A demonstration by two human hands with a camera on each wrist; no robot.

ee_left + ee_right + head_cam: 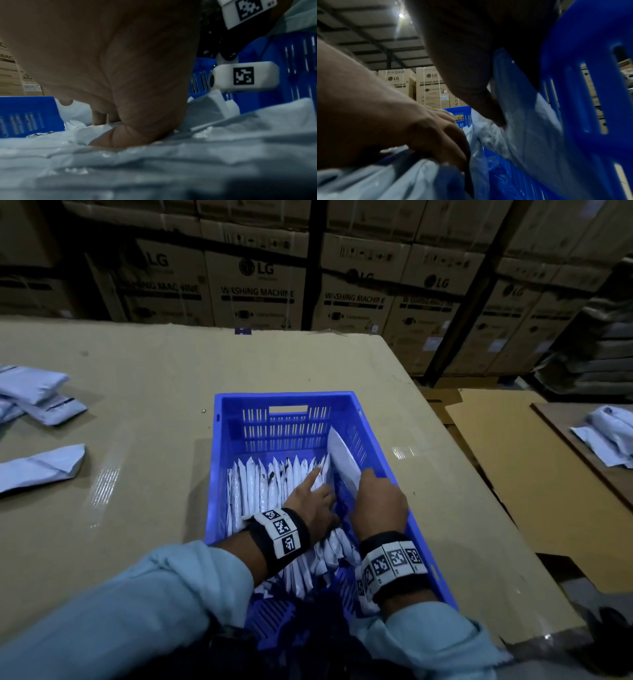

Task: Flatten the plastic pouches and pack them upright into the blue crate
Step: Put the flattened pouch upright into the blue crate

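Observation:
A blue slotted crate [376,440] stands on the cardboard-covered table, holding a row of several white pouches [267,487] packed upright. My left hand [313,498] lies on the tops of the packed pouches, index finger pointing forward, pressing them leftward. My right hand [375,501] grips one white pouch [342,460] on edge by the crate's right wall, beside the row. In the left wrist view the left hand [120,94] presses into pouches [171,169]. The right wrist view shows the held pouch [530,135] against the crate wall [573,94].
Loose pouches [41,398] lie at the table's left, with another [37,470] nearer the front. More pouches [606,436] sit on a side surface at the right. Stacked LG washing machine cartons [260,289] fill the background behind the table [154,371].

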